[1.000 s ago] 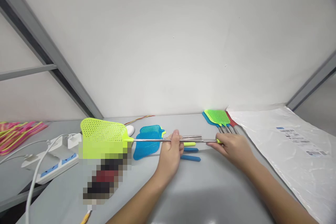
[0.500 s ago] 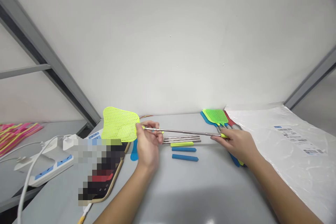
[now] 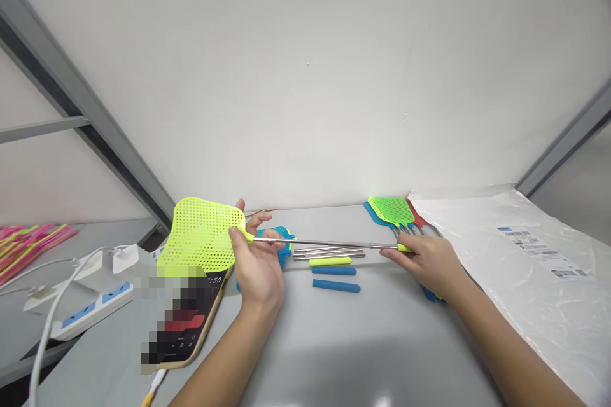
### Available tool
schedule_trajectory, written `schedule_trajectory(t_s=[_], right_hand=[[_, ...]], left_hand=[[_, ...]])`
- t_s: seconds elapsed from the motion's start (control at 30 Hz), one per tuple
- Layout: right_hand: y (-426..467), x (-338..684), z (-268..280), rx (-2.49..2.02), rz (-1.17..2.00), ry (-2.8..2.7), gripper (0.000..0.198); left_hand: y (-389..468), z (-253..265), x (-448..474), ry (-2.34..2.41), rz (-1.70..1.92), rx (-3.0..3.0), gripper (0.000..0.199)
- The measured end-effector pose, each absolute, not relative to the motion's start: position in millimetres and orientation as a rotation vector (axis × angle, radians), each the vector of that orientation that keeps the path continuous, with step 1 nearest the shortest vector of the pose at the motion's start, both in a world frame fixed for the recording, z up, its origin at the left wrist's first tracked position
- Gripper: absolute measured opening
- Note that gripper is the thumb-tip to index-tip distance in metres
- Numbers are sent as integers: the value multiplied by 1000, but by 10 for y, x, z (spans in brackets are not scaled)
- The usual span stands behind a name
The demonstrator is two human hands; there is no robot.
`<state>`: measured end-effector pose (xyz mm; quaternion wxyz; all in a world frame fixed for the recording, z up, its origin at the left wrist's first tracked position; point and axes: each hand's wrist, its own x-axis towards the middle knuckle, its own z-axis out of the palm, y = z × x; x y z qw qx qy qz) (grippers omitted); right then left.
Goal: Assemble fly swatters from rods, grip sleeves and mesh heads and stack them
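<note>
Between my hands stretches a yellow fly swatter with an extended metal telescopic rod. My left hand pinches the base of its perforated head between thumb and fingers, the other fingers loosely spread. At the other end, my right hand is closed around the yellow handle, most of which it hides. Below the rod lie several loose metal rods, a yellow handle sleeve and two blue handle sleeves. Blue swatter heads show partly behind my left hand.
A pile of swatters in green, blue and red lies beyond my right hand. White plastic packaging covers the right side. At left are a phone, a power strip with cables, and pink and yellow strips.
My left hand has moved slightly left with the swatter head, which now tilts more and overlaps the phone. The rod looks a little longer. My right hand has hardly moved.
</note>
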<state>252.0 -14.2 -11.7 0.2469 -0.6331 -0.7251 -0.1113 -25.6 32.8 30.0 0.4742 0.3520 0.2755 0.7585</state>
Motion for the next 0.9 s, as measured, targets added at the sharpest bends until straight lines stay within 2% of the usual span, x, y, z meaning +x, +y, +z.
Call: schedule_trajectory(t_s=[0.23, 0.53, 0.9], right_hand=[[-150, 2409, -163, -1712, -227, -2041, 52], [-245, 1961, -179, -1660, -98, -2106, 47], [-245, 1949, -153, -1673, 31, -2046, 46]], left_hand=[[268, 277, -204, 732, 1901, 925, 41], [-17, 70, 121, 668, 1616, 1024, 49], [98, 23, 45, 686, 1601, 1052, 48]])
